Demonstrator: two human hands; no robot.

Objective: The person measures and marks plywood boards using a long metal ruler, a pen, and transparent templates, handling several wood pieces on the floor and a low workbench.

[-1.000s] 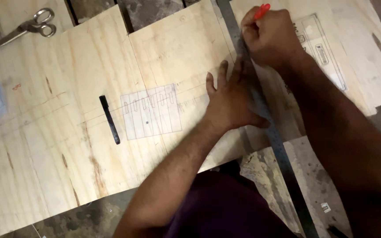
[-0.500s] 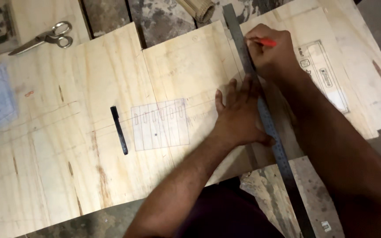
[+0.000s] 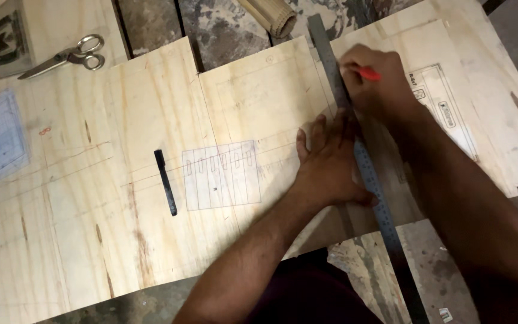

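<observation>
Steel scissors [image 3: 67,56] lie at the top left beside a wedge-shaped wooden block [image 3: 1,43], a slim black pen [image 3: 165,182] rests just left of a translucent slotted template sheet [image 3: 221,175], and a rolled tan corrugated tube [image 3: 271,17] sits on the stained concrete floor [image 3: 223,30]

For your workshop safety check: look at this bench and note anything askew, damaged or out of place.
Nothing looks damaged or spilled. The left hand presses the steel ruler flat on the plywood sheet, and the right hand holds a red pencil against it. The ruler's near end overhangs the board's edge. Scissors lie aside.
</observation>
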